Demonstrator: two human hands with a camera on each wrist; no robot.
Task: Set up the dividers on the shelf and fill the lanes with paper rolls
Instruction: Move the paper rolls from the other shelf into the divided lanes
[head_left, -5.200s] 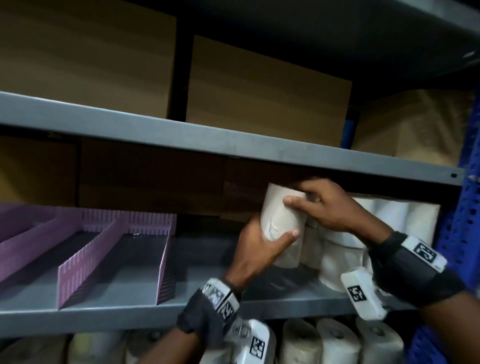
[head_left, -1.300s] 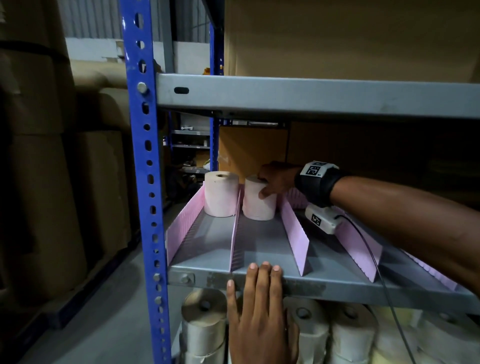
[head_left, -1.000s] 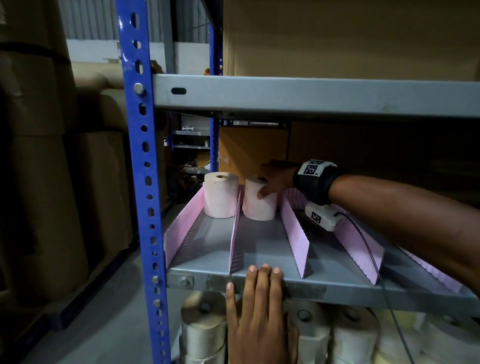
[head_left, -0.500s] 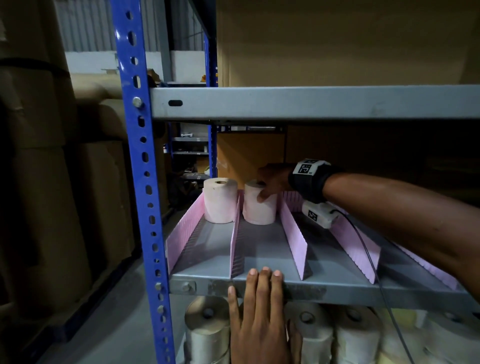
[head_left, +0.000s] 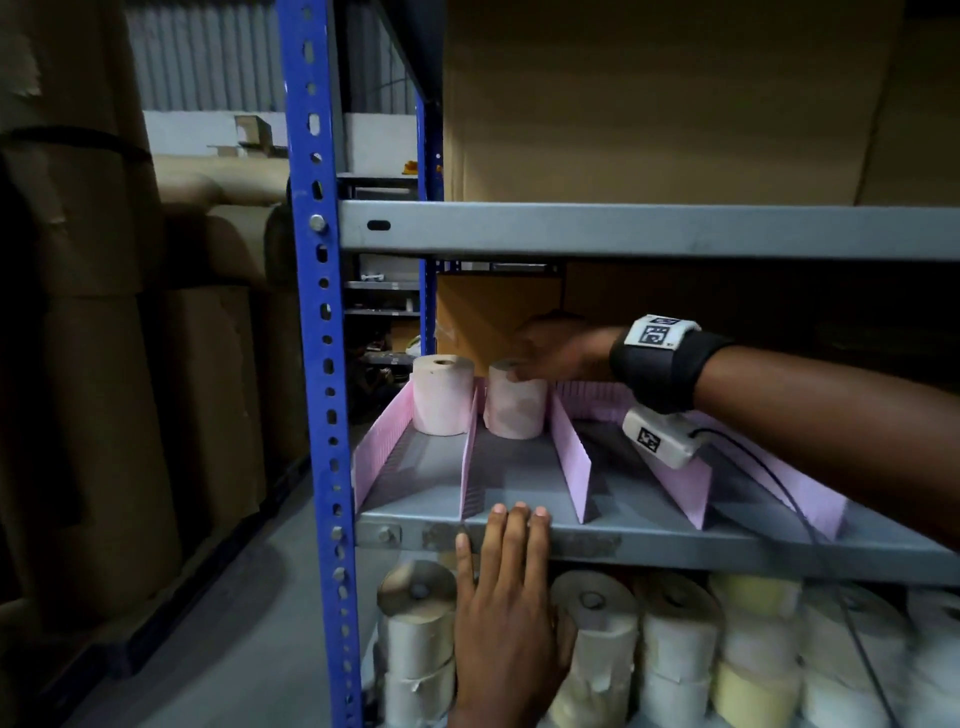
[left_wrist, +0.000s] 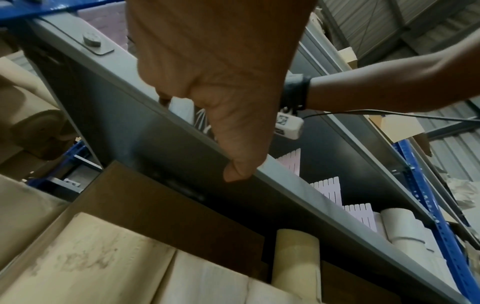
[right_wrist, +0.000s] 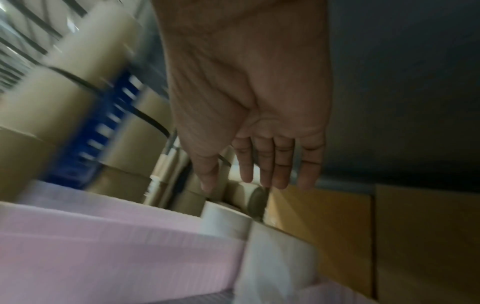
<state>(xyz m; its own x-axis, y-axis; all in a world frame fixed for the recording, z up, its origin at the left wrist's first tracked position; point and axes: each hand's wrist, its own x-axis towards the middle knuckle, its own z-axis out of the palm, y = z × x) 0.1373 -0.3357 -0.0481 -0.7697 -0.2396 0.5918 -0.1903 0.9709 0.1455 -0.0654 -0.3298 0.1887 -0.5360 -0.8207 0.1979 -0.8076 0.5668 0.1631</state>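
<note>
Several pink dividers (head_left: 570, 457) stand on the grey shelf (head_left: 675, 551) and form lanes. One paper roll (head_left: 441, 397) stands upright at the back of the leftmost lane, and a second roll (head_left: 517, 410) at the back of the lane beside it. My right hand (head_left: 540, 358) reaches in over the second roll's top. In the right wrist view its fingers (right_wrist: 262, 174) are straight and hold nothing above that roll (right_wrist: 275, 257). My left hand (head_left: 506, 551) lies flat against the shelf's front edge, fingertips on top, with the thumb (left_wrist: 236, 174) on the lip.
A blue perforated post (head_left: 322, 364) bounds the shelf on the left. An upper shelf (head_left: 623, 231) carries cardboard boxes (head_left: 649, 104) and leaves low headroom. Many paper rolls (head_left: 675, 639) stand on the level below. Large brown rolls (head_left: 104, 364) are stacked left of the rack.
Five seconds ago both hands held a roll at the stack on the right. Over the last second the right hand's fingers have straightened over the second roll; the left hand stayed on the shelf edge.
</note>
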